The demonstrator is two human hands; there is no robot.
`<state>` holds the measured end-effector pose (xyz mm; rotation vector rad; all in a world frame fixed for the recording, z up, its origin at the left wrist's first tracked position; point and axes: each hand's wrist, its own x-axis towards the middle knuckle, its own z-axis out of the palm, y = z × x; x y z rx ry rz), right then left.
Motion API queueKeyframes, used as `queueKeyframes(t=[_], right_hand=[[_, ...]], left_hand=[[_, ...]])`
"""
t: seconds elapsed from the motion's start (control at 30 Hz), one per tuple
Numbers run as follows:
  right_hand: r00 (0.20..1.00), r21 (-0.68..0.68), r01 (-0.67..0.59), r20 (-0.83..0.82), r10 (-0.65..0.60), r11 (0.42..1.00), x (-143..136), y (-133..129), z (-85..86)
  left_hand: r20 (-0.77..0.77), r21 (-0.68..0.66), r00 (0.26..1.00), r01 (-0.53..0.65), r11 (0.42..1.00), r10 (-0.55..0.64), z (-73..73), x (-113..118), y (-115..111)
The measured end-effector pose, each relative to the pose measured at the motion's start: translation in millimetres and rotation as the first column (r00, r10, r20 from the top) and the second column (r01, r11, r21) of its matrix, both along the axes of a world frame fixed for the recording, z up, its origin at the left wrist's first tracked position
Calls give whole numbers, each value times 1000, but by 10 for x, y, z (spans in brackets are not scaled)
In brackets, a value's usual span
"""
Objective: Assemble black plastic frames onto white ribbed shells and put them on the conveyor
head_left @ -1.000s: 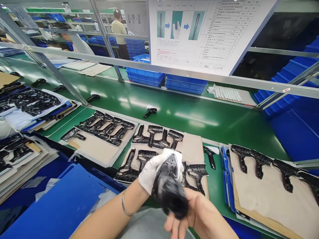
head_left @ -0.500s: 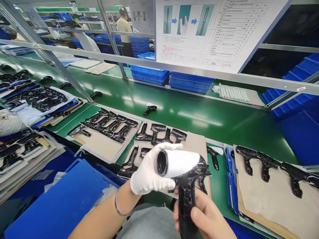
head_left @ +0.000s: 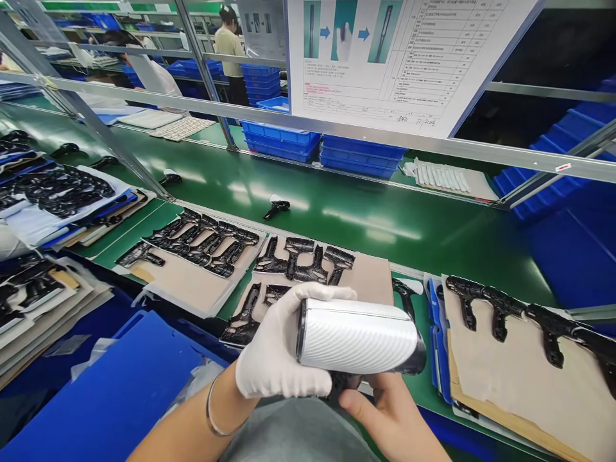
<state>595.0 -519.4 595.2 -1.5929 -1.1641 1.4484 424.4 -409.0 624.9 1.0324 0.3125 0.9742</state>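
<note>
A hair-dryer-shaped housing [head_left: 359, 335], with a white ribbed barrel and black ends, is held low in front of me. My left hand [head_left: 283, 346], in a white glove, wraps round the barrel's left end, thumb below and fingers above. Bare, my right hand [head_left: 385, 407] is closed round the black handle under the barrel; most of the handle is hidden. Behind the housing, black shell halves [head_left: 315, 260] lie on a cardboard sheet [head_left: 370, 279].
More black shells [head_left: 206, 240] lie on a sheet to the left, and dark housings [head_left: 500, 308] on a stack at right. A dryer [head_left: 276, 206] rests on the green belt [head_left: 332, 221]. Blue bins [head_left: 360, 154] stand behind a metal rail [head_left: 231, 112]. A person [head_left: 230, 45] stands far back.
The housing has turned in my hands: its ribbed side now faces me, and its open round end and the handle's length no longer show. The view has shifted slightly.
</note>
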Motion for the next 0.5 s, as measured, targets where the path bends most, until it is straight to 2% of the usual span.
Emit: queueKeyframes(t=[0.1,0.17,0.27,0.33,0.4,0.5], right_hand=[[998,8,1,-56,-1,1000,32,8,-95],[996,28,33,-79,-31,999,75,-13,-224],[999,162,15,27,-19,987,176,-40,-461],[991,280,8,123,-44,960,240,-24,-555],[988,363,15,137,-70,932,274,31,-538],[996,397,69,16,-82,915,262,169,-346]], left_hand=[[-7,12,1000,16,1000,-16,23,11,-26],[1,14,1000,16,1000,-16,42,24,-42],[2,30,1000,25,999,-25,69,39,-54],[-8,48,1000,29,998,-29,79,40,-59],[-3,64,1000,23,998,-23,79,35,-67],[-5,53,999,38,998,-37,68,21,-81]])
